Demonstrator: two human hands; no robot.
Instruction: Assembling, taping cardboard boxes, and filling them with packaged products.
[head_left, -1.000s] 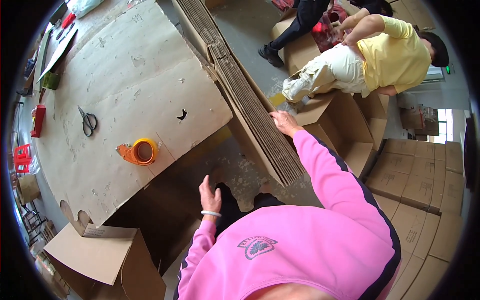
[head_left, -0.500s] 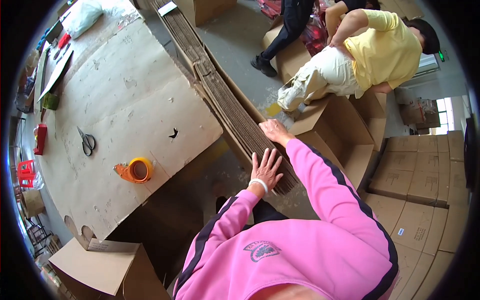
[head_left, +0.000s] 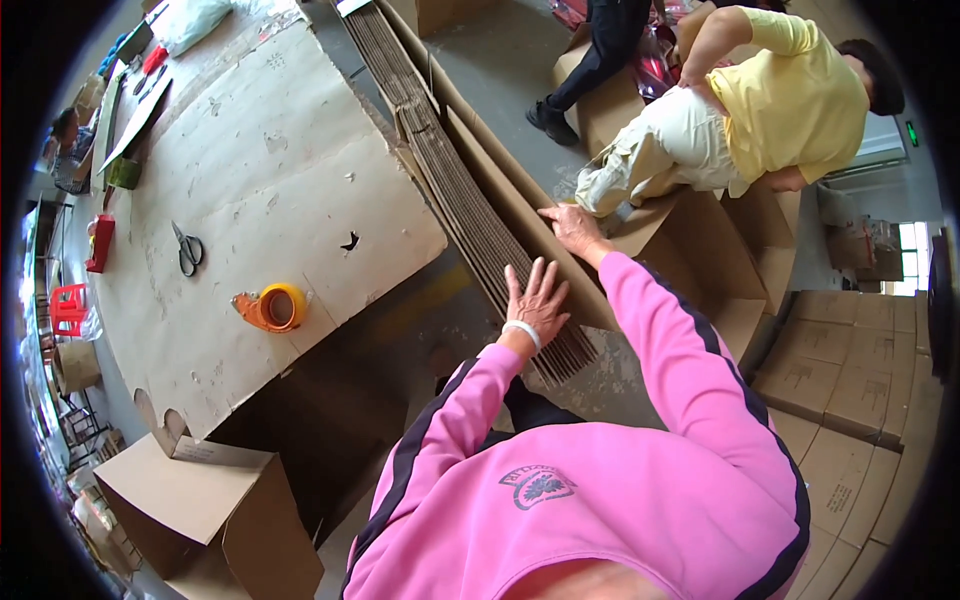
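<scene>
Resting hand, left: left hand (head_left: 537, 297) is lying flat, fingers spread wide, on the long stack of flattened brown corrugated cardboard sheets (head_left: 455, 180).
Gripping hand, right: right hand (head_left: 572, 228) is curling over the outermost brown sheet (head_left: 520, 215), probably pinching its top edge.
Long axis: stack is running from the hands away toward the upper left.
Nearer hand: the left is sitting at the near end.

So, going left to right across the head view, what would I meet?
Red stool → scissors → orange tape dispenser → left hand on the flat cardboard stack → person in a yellow shirt.
</scene>
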